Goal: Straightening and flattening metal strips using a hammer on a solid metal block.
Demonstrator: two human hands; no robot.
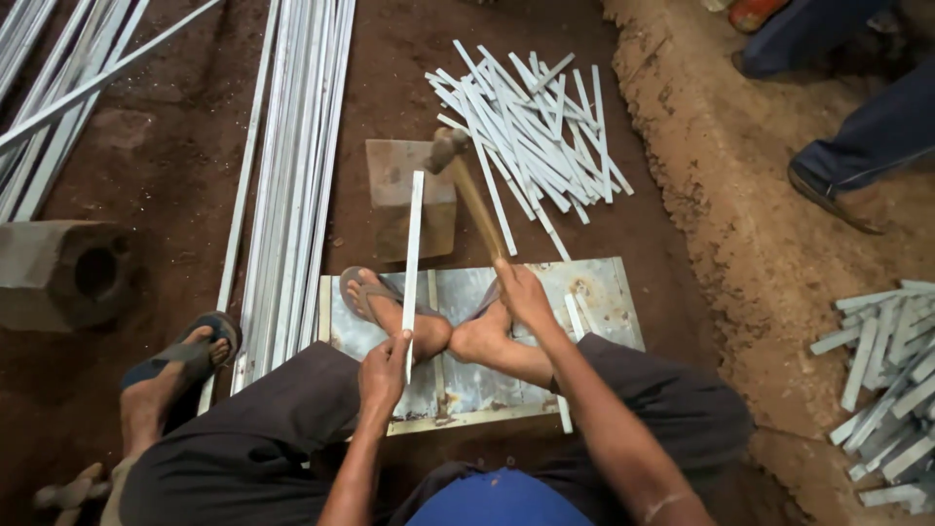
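The left hand [383, 365] grips 1 metal strip [414, 255] flat on the block [394, 170], where the right hand [523, 292] swings a tightly held hammer [466, 190].

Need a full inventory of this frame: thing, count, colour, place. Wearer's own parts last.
metal strip: one, pale silver, held upright-ish from left hand onto the block
hammer: one, wooden handle, dark head, raised over the block
metal block: one, grey-brown, on the ground ahead of the feet
metal sheet: one, grey with rust spots, under the feet
cut strips pile: many, silver, beyond the block to the right
long bars: many, silver, lying left of the block
more long bars: several, silver, top left
concrete block: one, grey, with a hole, far left
short pieces pile: many, silver, right edge
other people's legs: dark blue trousers, top right
left hand: grips the strip
right hand: grips the hammer handle
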